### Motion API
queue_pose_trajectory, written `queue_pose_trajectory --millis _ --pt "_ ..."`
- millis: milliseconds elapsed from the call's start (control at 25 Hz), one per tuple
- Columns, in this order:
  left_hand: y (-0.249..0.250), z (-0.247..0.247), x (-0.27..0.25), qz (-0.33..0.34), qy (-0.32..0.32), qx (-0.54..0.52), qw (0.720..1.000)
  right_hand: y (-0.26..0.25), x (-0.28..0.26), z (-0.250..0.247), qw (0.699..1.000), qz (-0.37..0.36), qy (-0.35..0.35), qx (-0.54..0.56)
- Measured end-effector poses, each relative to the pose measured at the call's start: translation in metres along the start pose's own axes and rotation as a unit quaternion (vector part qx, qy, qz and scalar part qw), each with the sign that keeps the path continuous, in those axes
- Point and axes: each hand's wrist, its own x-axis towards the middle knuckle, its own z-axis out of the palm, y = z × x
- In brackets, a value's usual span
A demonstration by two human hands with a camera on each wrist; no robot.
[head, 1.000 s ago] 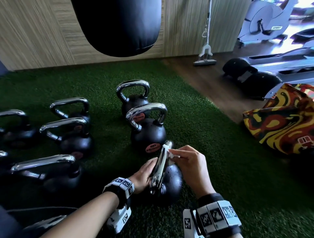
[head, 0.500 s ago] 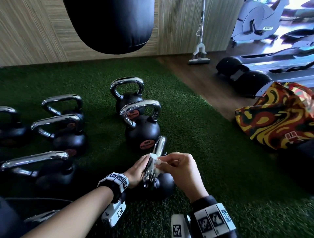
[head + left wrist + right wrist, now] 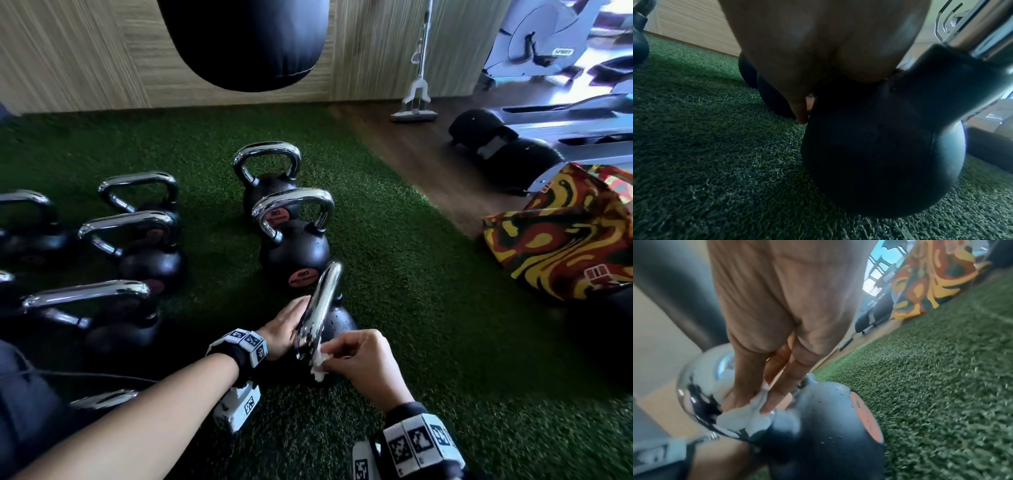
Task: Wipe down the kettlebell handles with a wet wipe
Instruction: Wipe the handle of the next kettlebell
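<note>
The nearest kettlebell has a black body and a chrome handle that runs away from me. My right hand pinches a crumpled white wet wipe against the near end of that handle. The right wrist view shows the fingers pressing the wipe onto the chrome bend above the wet black body. My left hand rests flat against the left side of the handle. In the left wrist view its palm lies on top of the ball.
Two more kettlebells stand just beyond on the green turf, and several others stand to the left. A black punching bag hangs ahead. A patterned bag, treadmills and a mop are at the right.
My right hand has slid the wipe along the chrome handle from its far end to its near end. The left hand has stayed against the kettlebell.
</note>
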Motion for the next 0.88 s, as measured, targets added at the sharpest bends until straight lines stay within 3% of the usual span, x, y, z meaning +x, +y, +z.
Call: queue_pose_trajectory --millis 200,400,600,760,880 --pt "0.005 -0.003 -0.007 -0.014 -0.019 -0.006 1.0 0.002 0.009 0.0 0.996 -0.019 -0.001 -0.082" --pt "0.022 -0.006 -0.012 -0.013 0.0 -0.024 1.0 -0.003 0.04 -0.005 0.975 -0.038 -0.109 -0.188" --pt "0.015 -0.007 -0.017 0.008 0.004 -0.005 1.0 -0.001 0.054 -0.01 0.964 -0.12 -0.199 -0.126" --pt "0.024 -0.009 -0.019 -0.003 -0.028 0.033 0.999 -0.005 0.07 -0.009 0.952 -0.073 -0.237 -0.177" --pt "0.024 -0.005 -0.02 0.014 -0.01 -0.019 1.0 -0.009 0.071 -0.012 0.956 -0.051 -0.275 -0.088"
